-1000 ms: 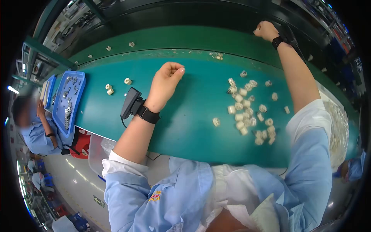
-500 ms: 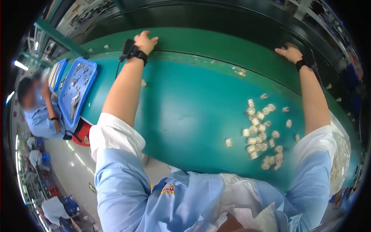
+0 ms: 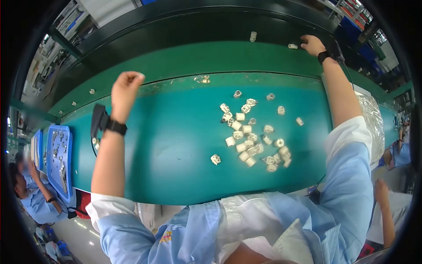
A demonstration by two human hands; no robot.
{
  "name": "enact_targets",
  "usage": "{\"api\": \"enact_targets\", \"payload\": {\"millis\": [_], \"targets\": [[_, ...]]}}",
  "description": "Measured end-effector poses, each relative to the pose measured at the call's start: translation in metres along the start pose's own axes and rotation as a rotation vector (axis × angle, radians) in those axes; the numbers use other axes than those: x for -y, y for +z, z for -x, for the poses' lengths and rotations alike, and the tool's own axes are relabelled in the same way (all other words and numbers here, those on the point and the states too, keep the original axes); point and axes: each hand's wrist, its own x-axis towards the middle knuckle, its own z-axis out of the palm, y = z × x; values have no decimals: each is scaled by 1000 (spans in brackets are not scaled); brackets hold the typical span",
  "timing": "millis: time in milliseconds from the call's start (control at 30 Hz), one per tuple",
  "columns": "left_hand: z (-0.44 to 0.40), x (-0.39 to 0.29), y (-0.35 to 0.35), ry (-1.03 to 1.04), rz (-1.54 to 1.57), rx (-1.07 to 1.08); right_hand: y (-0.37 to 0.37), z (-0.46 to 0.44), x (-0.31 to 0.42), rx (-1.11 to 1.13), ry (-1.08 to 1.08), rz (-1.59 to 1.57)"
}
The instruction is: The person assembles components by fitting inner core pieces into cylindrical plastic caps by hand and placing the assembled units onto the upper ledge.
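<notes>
Your right hand (image 3: 313, 45) stands with fingers parted, just beside a part (image 3: 292, 46) on the belt (image 3: 211, 53); a square pinch suits it. Your left hand (image 3: 125, 90) is curled, contents indeterminable.

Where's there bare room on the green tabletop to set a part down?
The widest bare patch of tabletop lies between the left forearm and the scattered white parts. A smaller one lies between those parts and the right sleeve. Crowded: among the white parts, and inside the blue tray at far left.
</notes>
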Motion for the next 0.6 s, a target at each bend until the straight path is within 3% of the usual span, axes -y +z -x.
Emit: {"api": "enact_targets", "payload": {"millis": [100,167,333,433,600], "targets": [[61,-50,38,-48,140,195,12,6,10,84,7,-31],[95,-69,54,-76,167,297,27,3,10,-1,-99,-57],[150,-80,64,-172,171,328,49,-8,5,73,-70,121],[164,-78,61,-274,271,291,47,-11,0,60,50,23],[172,-75,62,-325,306,238,68,-15,-21,-106,360,-582]]}}
